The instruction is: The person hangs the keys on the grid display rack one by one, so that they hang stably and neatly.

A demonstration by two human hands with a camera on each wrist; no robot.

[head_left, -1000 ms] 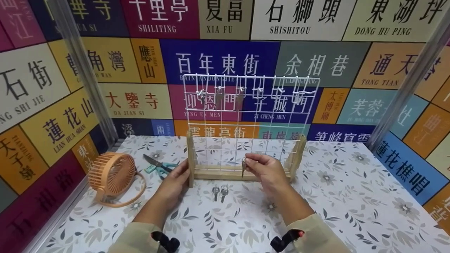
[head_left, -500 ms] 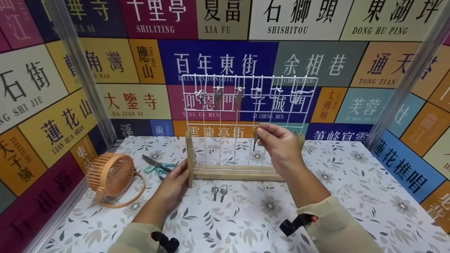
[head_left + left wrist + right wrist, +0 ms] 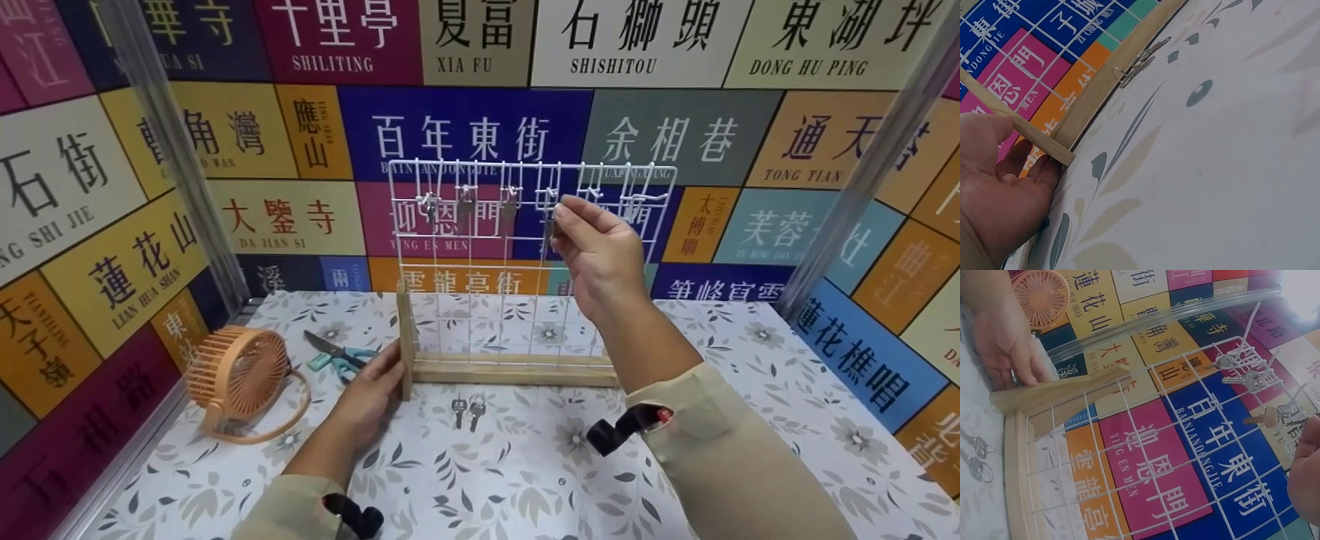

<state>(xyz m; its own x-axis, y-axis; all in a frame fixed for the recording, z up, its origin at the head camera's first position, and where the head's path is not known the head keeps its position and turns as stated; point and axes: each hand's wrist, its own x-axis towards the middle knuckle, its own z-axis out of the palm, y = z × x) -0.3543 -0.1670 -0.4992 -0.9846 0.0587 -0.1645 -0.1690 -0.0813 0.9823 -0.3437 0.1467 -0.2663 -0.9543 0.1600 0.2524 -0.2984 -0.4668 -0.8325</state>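
Note:
A white wire grid rack (image 3: 471, 265) stands upright in a wooden base with wooden sides. My left hand (image 3: 375, 390) holds its left wooden side (image 3: 1044, 140), thumb and fingers on either face. High on the grid, my right hand (image 3: 604, 251) pinches a key (image 3: 553, 225) at the fourth hook from the left; the fingers partly hide it. Keys hang from the three hooks to the left, among them a silver key (image 3: 1247, 381) and a brownish key (image 3: 1261, 418). Two more keys (image 3: 460, 412) lie on the table before the base.
An orange fan (image 3: 240, 382) stands on the left of the flower-patterned table cover (image 3: 525, 480). Scissors with teal handles (image 3: 341, 356) lie between the fan and the rack. Behind the rack rises a wall of coloured signs (image 3: 465, 127).
My right hand has lifted the key from low in front of the grid up to the row of hooks, and slightly right. The left hand has stayed on the rack's side.

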